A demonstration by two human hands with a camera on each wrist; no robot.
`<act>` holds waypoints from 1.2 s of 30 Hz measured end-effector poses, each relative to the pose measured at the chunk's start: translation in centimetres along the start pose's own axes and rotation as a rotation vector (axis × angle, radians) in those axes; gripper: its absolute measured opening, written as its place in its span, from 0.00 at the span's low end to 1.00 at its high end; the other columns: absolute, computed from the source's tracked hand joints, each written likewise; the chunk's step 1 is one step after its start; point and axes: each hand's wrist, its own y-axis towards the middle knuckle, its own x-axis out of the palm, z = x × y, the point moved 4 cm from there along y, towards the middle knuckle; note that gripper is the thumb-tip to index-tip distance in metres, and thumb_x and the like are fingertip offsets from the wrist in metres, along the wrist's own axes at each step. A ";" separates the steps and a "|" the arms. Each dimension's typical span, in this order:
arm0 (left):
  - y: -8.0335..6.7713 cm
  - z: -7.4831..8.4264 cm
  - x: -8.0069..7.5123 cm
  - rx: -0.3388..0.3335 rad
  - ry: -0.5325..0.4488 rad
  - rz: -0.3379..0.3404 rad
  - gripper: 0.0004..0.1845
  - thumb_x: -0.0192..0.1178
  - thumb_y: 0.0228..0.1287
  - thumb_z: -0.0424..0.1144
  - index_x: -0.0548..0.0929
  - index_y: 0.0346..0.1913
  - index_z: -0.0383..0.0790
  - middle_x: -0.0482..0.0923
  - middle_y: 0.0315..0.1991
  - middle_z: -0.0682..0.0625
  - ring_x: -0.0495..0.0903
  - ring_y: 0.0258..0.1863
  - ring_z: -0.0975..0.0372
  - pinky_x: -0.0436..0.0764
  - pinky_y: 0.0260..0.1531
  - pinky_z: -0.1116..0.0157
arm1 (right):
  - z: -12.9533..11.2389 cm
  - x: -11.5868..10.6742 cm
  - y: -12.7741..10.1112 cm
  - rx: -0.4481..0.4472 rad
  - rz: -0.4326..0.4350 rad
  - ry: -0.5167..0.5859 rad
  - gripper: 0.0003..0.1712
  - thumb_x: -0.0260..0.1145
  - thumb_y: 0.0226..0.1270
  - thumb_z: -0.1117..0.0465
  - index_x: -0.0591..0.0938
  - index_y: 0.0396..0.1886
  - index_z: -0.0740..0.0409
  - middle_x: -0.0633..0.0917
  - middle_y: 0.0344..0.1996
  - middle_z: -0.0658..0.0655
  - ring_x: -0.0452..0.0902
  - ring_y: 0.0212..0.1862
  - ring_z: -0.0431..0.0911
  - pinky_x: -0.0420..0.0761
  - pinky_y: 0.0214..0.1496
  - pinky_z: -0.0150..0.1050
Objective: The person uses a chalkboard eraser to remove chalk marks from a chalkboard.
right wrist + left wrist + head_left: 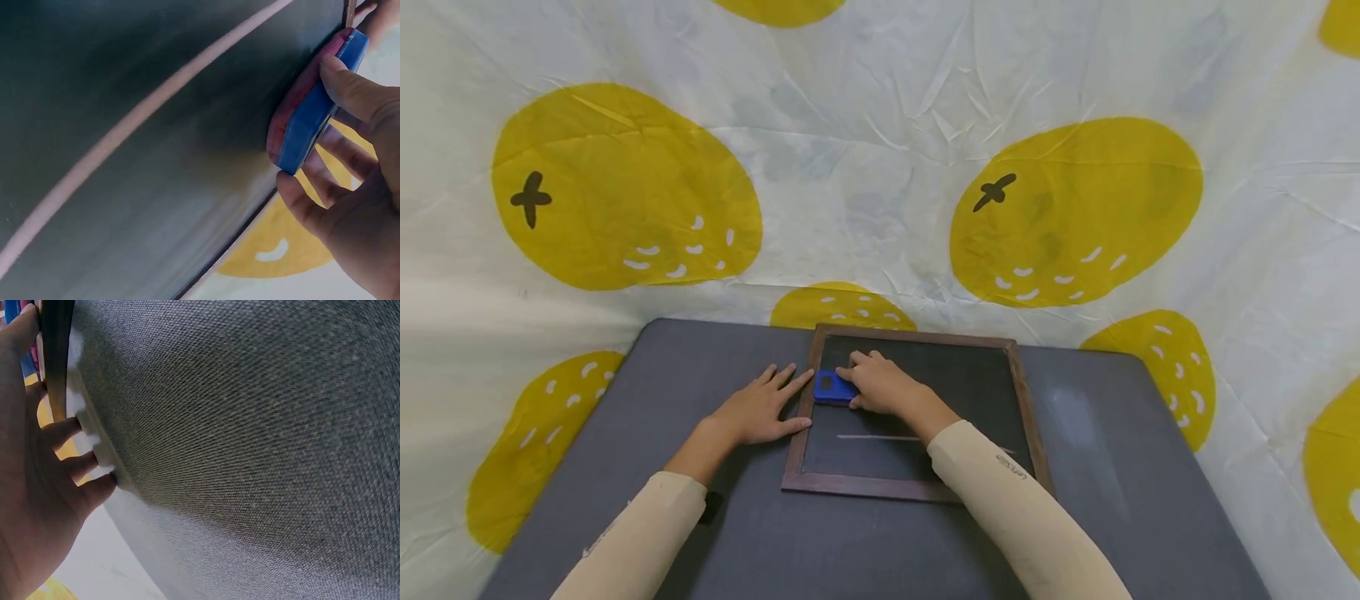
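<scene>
A small chalkboard in a dark wooden frame lies flat on the grey table. My right hand grips a blue eraser with a red felt underside and presses it on the board's upper left corner. A pale chalk line runs across the lower board, and the same chalk line shows in the right wrist view. My left hand lies flat on the table, fingers spread, its fingertips against the frame's left edge.
A white cloth with big yellow fruit prints hangs behind and around the table. A faint chalk smear marks the tabletop right of the board. The table's front and right side hold nothing else.
</scene>
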 end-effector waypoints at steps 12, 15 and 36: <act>-0.1 -0.3 0.0 -0.013 -0.006 0.012 0.47 0.50 0.71 0.73 0.52 0.84 0.54 0.52 0.83 0.38 0.50 0.80 0.33 0.69 0.63 0.29 | -1.4 0.2 -2.0 -0.067 0.035 -0.029 0.39 0.69 0.72 0.44 0.70 0.79 0.48 0.78 0.60 0.55 0.73 0.46 0.49 0.79 0.54 0.42; -0.2 -0.1 0.0 -0.019 -0.014 0.007 0.47 0.50 0.71 0.73 0.52 0.84 0.54 0.52 0.83 0.38 0.50 0.80 0.33 0.70 0.62 0.28 | -1.1 0.4 -2.7 -0.069 0.046 -0.021 0.39 0.69 0.71 0.44 0.70 0.78 0.48 0.78 0.59 0.55 0.73 0.46 0.48 0.79 0.54 0.42; -0.2 0.1 0.4 0.023 -0.024 0.026 0.48 0.50 0.71 0.73 0.53 0.84 0.54 0.52 0.83 0.38 0.50 0.80 0.33 0.73 0.58 0.27 | 6.1 2.5 -10.0 0.019 0.129 0.130 0.38 0.75 0.67 0.51 0.75 0.74 0.53 0.80 0.57 0.59 0.73 0.47 0.50 0.79 0.53 0.47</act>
